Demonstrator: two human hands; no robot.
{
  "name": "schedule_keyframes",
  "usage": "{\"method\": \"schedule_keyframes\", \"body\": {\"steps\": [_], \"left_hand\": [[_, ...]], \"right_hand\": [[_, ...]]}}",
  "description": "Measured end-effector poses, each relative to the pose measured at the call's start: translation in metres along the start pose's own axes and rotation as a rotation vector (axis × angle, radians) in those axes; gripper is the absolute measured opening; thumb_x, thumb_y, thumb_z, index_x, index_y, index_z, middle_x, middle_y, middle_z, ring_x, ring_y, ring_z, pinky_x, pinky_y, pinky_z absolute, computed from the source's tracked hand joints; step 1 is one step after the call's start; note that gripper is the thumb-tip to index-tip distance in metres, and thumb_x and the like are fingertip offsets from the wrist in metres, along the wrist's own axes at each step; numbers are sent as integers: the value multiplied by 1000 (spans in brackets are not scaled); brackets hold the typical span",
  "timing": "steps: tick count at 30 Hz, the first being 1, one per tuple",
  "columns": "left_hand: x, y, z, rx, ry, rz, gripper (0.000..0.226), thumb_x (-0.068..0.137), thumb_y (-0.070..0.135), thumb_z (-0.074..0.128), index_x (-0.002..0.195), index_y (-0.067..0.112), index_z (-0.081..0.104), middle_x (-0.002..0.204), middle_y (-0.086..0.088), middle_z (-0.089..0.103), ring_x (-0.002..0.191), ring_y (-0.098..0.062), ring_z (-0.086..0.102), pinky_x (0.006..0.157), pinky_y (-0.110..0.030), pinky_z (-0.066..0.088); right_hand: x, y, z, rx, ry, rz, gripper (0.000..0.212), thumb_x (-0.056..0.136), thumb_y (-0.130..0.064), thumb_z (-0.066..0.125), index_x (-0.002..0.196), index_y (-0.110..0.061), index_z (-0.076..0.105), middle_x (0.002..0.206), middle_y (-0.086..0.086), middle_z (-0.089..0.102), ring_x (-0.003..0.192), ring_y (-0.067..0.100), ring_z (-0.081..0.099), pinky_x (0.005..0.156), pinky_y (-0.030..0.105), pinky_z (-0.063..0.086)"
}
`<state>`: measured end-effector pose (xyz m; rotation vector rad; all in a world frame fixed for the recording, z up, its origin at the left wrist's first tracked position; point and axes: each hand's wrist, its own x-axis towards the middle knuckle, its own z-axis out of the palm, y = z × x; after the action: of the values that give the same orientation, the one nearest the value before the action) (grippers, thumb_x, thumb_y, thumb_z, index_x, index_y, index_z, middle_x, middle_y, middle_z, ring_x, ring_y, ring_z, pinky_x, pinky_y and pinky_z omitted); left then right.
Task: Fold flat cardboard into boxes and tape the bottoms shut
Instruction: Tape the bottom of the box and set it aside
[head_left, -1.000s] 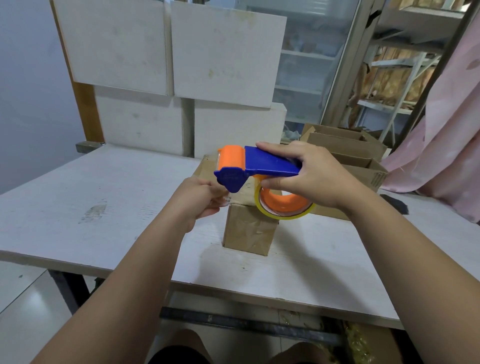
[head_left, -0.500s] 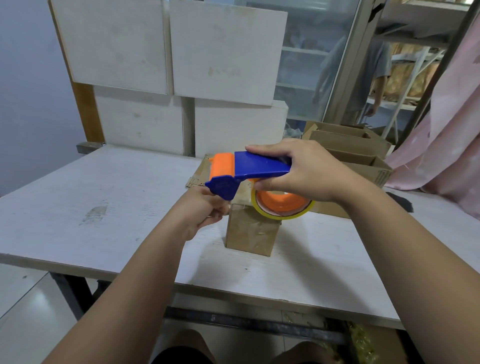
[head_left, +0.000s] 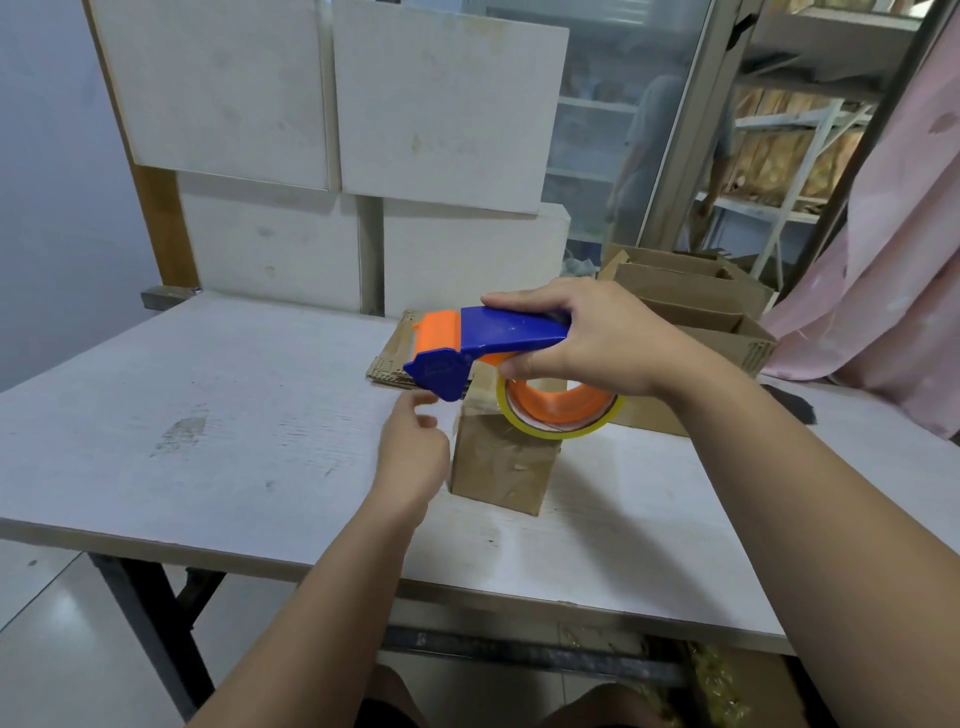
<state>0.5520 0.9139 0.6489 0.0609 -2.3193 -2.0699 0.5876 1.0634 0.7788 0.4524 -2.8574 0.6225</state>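
Two hands in play, one box being taped. Right hand (head_left: 597, 343) is wrapped around the blue handle of the tape dispenser (head_left: 498, 338), thumb on the near side and fingers over the top, a firm hold. The dispenser's long axis runs left-right: orange-and-blue nose to the left, handle to the right, tape roll (head_left: 558, 413) hanging underneath. The small cardboard box (head_left: 501, 467) stands upright on the white table (head_left: 182, 415), directly under the roll. The roll's lower rim overlaps the box's top edge in view, and I can't tell whether they touch. Left hand (head_left: 415, 441) is just beside the box's left face, fingers loose and pointing up toward the nose, holding nothing I can see. Any clear tape end there wouldn't show. Key relation: the nose sits above and left of the box top, and the left hand is the one nearer both. My read is that the left hand takes the tape end or steadies the box while the right draws the dispenser across. A stack of flat cardboard (head_left: 395, 358) lies behind the nose, and open boxes (head_left: 696, 301) sit far right.
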Motion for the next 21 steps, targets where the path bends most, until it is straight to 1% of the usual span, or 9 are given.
{"method": "schedule_keyframes", "body": {"steps": [2,4,5,6,8,10,15,18,21], "left_hand": [[-9,-2,0,-82,183,219,32,94,1,41,110,23,57,97,13,62,89,-6,57,64,-12,37],[-19,-1,2,-74,162,416,23,98,15,46,86,30,59,70,22,57,69,1,52,58,-8,34],[-22,-2,3,-24,99,507,18,97,23,49,85,31,60,69,23,57,68,2,51,58,-8,35],[-23,-4,3,57,32,603,12,95,31,52,94,30,64,79,24,61,77,4,53,65,-6,38],[-18,-10,3,328,22,817,38,89,41,55,117,17,65,108,13,65,101,2,53,85,-6,38],[-7,-20,4,537,104,979,47,88,42,52,121,10,64,115,1,67,105,-8,57,88,-16,42],[2,-18,0,625,199,1109,36,92,30,48,111,9,70,106,-1,72,92,-14,65,79,-28,49],[6,-18,-4,682,210,1173,34,96,28,44,110,13,71,110,3,71,95,-13,67,77,-32,50],[5,-20,-4,713,259,1229,35,99,28,41,109,14,72,110,3,71,97,-12,67,78,-27,44]], "right_hand": [[-2,0,0,-3,16,-2,61,78,-43,74,134,-45,49,117,-20,55,105,6,51,86,22,41],[-4,0,-1,-11,30,0,62,79,-43,73,135,-44,48,116,-20,53,106,7,51,88,25,43],[-6,0,0,-14,37,-2,62,79,-44,73,136,-44,48,114,-21,51,105,7,50,87,25,42],[-7,2,0,-12,46,-6,62,79,-44,72,136,-44,47,113,-22,50,105,6,49,85,23,40],[-9,5,0,8,72,-6,61,79,-44,73,135,-46,47,112,-24,48,103,2,46,80,15,36],[-11,7,0,23,96,-3,62,79,-43,73,135,-47,46,112,-26,47,103,-1,43,78,9,32],[-16,13,3,136,130,-24,61,80,-38,74,134,-47,47,114,-30,48,99,-7,47,81,5,33],[-23,22,11,366,220,-21,61,80,-29,75,130,-49,47,120,-26,53,105,-10,52,82,7,40],[-32,30,26,621,350,-42,62,80,-20,76,127,-46,45,122,-25,54,102,-12,56,79,7,43]]}}
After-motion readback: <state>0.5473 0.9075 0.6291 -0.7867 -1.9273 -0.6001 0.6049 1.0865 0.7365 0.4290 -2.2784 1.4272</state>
